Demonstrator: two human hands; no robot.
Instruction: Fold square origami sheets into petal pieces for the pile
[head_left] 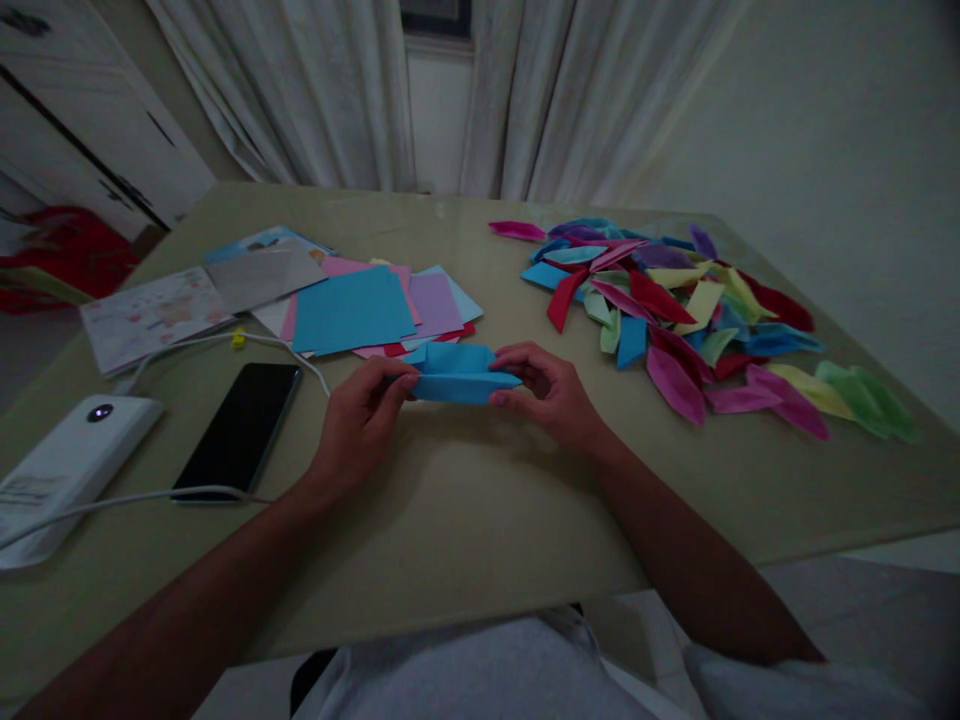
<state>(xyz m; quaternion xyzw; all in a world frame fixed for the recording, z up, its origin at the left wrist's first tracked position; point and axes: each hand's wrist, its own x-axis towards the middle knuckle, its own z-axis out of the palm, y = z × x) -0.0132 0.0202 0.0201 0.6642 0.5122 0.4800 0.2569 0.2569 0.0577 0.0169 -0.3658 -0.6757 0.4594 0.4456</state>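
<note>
One white power bank (86,470) at the far left of the table (465,540), lens-like round spot on top, and a white cable (202,490) running across it! Behind it lies a printed card (161,310); moving right, a black phone (238,430), face up, its near end crossed by that same cable. Next along, loose paper sheets (352,310), a blue one on top, pink, purple and red peeking out beneath. And here's the action: the left hand (360,415) pinches the left end of a folded blue paper (459,388), thumb in front, a narrow hold. It sits mid-table, just in front of the sheets. Over on its right end, the right hand (551,395) matches that pinch, thumb low, fingers above. Further right, a great heap of folded papers (660,300), pink, red, yellow, green and blue!
</note>
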